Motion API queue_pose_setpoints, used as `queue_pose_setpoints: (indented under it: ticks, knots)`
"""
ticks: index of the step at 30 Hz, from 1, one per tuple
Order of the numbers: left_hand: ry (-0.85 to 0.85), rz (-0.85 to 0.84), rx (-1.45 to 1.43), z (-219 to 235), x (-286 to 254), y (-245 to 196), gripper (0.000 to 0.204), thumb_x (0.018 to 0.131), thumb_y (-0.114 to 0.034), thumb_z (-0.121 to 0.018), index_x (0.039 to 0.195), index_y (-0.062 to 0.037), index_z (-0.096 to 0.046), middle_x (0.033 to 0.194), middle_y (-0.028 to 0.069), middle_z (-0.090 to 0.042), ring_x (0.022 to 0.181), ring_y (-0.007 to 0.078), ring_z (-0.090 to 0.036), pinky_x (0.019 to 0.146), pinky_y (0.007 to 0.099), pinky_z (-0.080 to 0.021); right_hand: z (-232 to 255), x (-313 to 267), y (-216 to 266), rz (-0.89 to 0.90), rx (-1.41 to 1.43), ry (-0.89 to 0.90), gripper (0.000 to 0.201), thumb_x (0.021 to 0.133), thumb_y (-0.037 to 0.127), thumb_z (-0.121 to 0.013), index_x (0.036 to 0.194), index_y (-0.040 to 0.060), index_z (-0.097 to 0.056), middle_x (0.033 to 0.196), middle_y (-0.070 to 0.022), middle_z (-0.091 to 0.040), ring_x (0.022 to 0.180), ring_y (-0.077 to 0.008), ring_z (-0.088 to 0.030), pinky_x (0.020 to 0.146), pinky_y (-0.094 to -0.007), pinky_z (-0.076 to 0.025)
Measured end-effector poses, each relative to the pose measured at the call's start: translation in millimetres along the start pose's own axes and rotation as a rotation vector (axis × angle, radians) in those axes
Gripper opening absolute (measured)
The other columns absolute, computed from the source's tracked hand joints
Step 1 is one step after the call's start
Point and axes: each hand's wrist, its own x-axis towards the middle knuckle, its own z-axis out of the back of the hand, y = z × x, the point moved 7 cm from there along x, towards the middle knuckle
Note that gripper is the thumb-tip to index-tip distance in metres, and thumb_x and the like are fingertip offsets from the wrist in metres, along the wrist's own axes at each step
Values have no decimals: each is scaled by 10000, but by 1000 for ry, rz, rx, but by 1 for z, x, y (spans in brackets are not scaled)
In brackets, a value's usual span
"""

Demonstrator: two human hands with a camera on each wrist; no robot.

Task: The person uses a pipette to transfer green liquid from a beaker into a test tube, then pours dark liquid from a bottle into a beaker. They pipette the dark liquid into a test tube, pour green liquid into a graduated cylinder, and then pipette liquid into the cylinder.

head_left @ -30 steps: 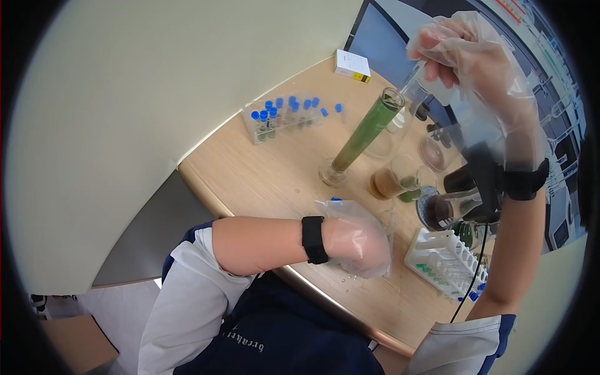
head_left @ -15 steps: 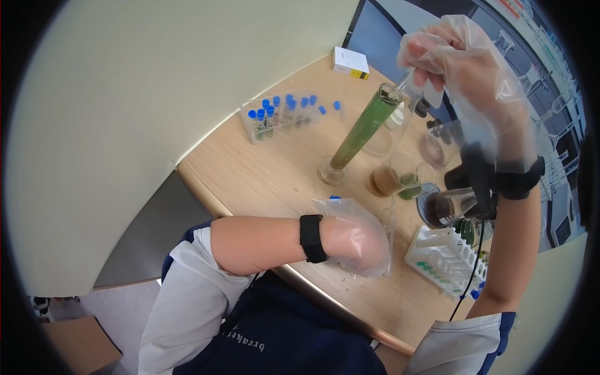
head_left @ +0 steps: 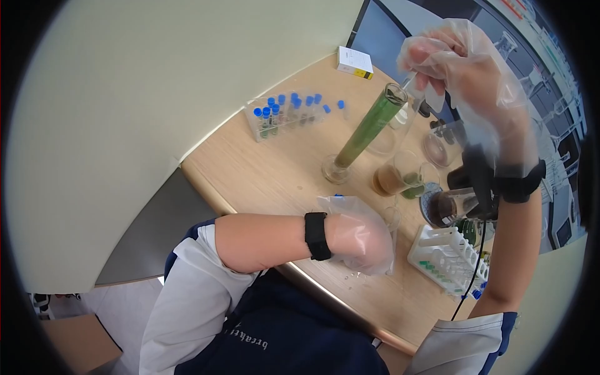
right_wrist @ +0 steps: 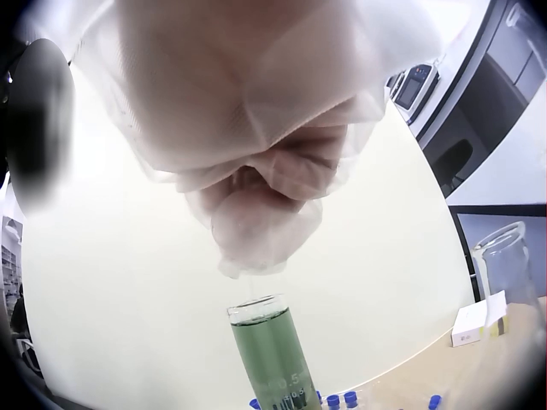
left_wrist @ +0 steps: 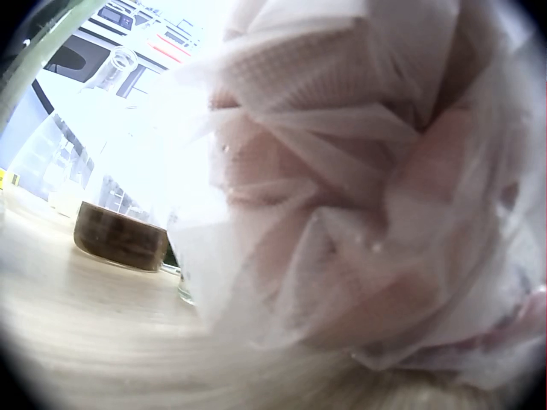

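Both hands wear clear plastic gloves. In the head view, the right hand (head_left: 478, 84) is raised over a tall cylinder of green liquid (head_left: 372, 128). Its fingers pinch a thin clear stem (right_wrist: 252, 289), whose lower end reaches the mouth of the green cylinder (right_wrist: 273, 354) in the right wrist view. Low over the table, the left hand (head_left: 362, 240) is curled against a clear glass vessel (head_left: 392, 217), seen beyond its knuckles. In the left wrist view folded fingers and crumpled glove (left_wrist: 342, 188) hide most of the grip.
A clear rack with blue-capped tubes (head_left: 281, 119) stands at the back left, a white box (head_left: 354, 62) behind. An empty cylinder (right_wrist: 506, 260), a beaker of brown liquid (head_left: 389, 179), dark-filled glassware (head_left: 445, 205) and a white tube rack (head_left: 447, 259) are on the right.
The right hand has shifted slightly left and down over the green cylinder, still pinching the stem. The left hand stays in nearly the same place.
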Motion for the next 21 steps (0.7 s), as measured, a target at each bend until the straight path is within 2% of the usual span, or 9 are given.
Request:
queue_pose_setpoints:
  ticks: [3,5,8,9,10,12,14,15,21]
  knots:
    - [50,60,132,1,3,-7,121,790,-163,-575,765,-48,-605,728,64,-583,659,216,-541,589,322,-424,0,-1,5,-37,-70,4,226,882,162,-585,714,11,-586,701,-32,-589,575,-60,-504,491,-192,-360]
    - [165,142,396,1,9,-15,109,777,-154,-569,749,-55,-606,711,72,-585,643,229,-537,585,325,-424,-2,-1,6,-50,-43,14,228,882,155,-581,703,14,-577,701,-33,-590,571,-64,-500,490,-194,-359]
    - [139,77,488,-3,10,-10,105,747,-160,-568,734,-61,-602,695,90,-584,624,253,-530,577,341,-427,0,-2,7,-59,-80,-22,223,879,150,-581,702,14,-580,700,-32,-590,565,-63,-493,490,-194,-356]
    - [93,63,364,-2,8,-8,107,740,-163,-568,732,-61,-601,696,95,-584,628,260,-532,579,346,-428,1,-3,7,-60,-105,-43,220,878,149,-582,705,13,-583,699,-31,-590,564,-62,-490,490,-193,-355]
    - [48,49,240,-1,6,-6,110,734,-166,-568,730,-61,-600,697,100,-584,631,267,-534,580,351,-428,1,-3,8,-52,-74,-62,169,831,108,-562,714,-9,-595,681,-39,-589,566,-74,-499,505,-209,-366]
    - [38,40,217,-1,5,-5,113,730,-170,-568,732,-62,-599,704,104,-585,643,272,-540,587,354,-430,1,-3,9,-38,-9,-99,127,738,27,-520,731,-52,-620,646,-56,-586,571,-98,-516,534,-241,-388]
    - [107,50,418,-3,8,-8,116,735,-173,-569,740,-62,-600,716,101,-588,660,268,-546,597,352,-431,0,-3,7,-38,-60,-62,167,833,105,-558,724,-12,-607,675,-37,-588,568,-68,-493,508,-207,-362]
    - [86,37,386,-2,7,-9,119,736,-176,-569,742,-62,-600,718,101,-589,661,270,-546,598,354,-431,0,-2,6,-38,-85,-44,210,880,144,-577,721,9,-601,690,-28,-589,567,-52,-481,494,-190,-350]
    - [33,-21,361,0,6,-14,133,711,-185,-576,702,-53,-591,683,111,-576,624,292,-531,574,372,-425,-3,1,5,-25,-35,44,226,882,164,-579,715,15,-602,679,-18,-579,572,-50,-480,499,-191,-346]
